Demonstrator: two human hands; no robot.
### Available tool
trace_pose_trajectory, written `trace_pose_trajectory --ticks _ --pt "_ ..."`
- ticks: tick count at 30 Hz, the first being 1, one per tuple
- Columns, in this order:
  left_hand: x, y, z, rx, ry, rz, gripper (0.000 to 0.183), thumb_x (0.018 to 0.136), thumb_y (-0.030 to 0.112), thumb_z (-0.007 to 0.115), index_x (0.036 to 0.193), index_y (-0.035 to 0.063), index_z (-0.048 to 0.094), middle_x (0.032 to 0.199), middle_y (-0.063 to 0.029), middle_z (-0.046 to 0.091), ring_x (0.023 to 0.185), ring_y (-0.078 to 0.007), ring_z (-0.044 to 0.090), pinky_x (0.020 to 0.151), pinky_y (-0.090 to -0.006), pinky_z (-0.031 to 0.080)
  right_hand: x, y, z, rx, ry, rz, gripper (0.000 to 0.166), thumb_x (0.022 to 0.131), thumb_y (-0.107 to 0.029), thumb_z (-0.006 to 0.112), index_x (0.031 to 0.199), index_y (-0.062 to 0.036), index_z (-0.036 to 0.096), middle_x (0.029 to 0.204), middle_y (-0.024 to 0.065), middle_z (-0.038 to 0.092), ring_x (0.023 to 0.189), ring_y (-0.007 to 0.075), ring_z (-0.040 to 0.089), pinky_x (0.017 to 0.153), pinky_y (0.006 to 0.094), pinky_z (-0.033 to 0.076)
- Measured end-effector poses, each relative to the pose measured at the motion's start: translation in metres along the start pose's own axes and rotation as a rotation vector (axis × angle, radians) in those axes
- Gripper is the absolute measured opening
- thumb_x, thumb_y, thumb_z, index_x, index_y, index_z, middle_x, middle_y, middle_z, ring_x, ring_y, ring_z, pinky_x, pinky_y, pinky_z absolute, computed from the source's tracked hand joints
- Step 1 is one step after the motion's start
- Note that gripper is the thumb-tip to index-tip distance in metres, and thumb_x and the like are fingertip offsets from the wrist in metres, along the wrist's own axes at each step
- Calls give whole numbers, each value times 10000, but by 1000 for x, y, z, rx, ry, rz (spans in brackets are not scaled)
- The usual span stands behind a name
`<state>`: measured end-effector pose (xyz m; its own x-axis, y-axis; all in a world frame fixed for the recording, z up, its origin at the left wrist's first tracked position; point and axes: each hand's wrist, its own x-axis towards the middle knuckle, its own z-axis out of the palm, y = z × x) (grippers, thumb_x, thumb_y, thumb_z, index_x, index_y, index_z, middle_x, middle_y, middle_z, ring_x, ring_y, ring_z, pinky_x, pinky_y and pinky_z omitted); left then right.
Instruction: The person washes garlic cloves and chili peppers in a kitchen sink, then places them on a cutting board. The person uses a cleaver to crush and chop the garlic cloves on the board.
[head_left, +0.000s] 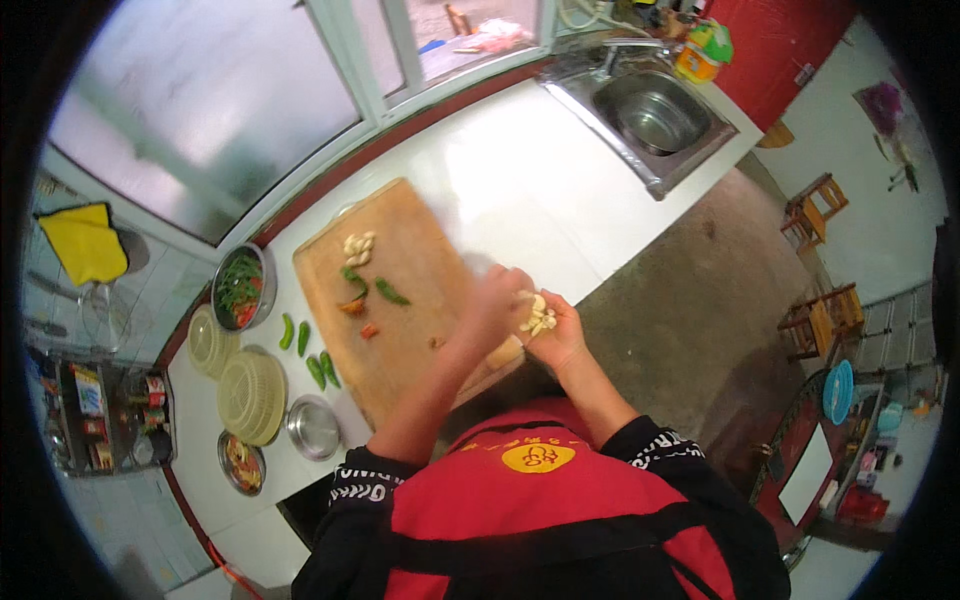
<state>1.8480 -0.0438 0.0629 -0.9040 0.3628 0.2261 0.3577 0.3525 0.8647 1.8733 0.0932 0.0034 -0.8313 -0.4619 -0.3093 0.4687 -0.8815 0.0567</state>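
Note:
Peeled garlic cloves (538, 315) lie in the cupped palm of my right hand (564, 334), just off the front corner of the wooden cutting board (409, 247). My left hand (499, 291) is blurred and reaches across to the cloves; its fingertips are partly hidden, and whether it grips one is unclear. On the board's far part sits a small pile of garlic cloves (359, 247). Nearby lie a curled green pepper (355, 282), another green pepper (391, 291), an orange-brown piece (352, 307) and a small red piece (369, 331).
Left of the board are several green peppers (303, 339), a metal bowl of cut vegetables (240, 289), pale plastic baskets (251, 397), a metal bowl (313, 427) and a dish of food (241, 461). A steel sink (652, 116) is at the counter's far right.

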Motion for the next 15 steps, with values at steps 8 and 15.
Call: trace_pose_trajectory --ticks 8,15 --pt "72 58 132 290 -159 189 157 701 89 602 845 86 539 863 -121 509 794 -340 530 659 -388 452 -50 -111 11 -128 -36 -254 420 845 -288 339 1133 -15 475 1138 157 512 1049 267 487 922 404 372" --pt "189 136 263 -126 59 218 121 751 58 566 870 39 552 852 -119 517 805 -312 535 657 -359 459 -112 -295 5 -98 21 -450 331 849 -274 405 1043 -43 540 1051 101 577 966 244 549 841 369 437"
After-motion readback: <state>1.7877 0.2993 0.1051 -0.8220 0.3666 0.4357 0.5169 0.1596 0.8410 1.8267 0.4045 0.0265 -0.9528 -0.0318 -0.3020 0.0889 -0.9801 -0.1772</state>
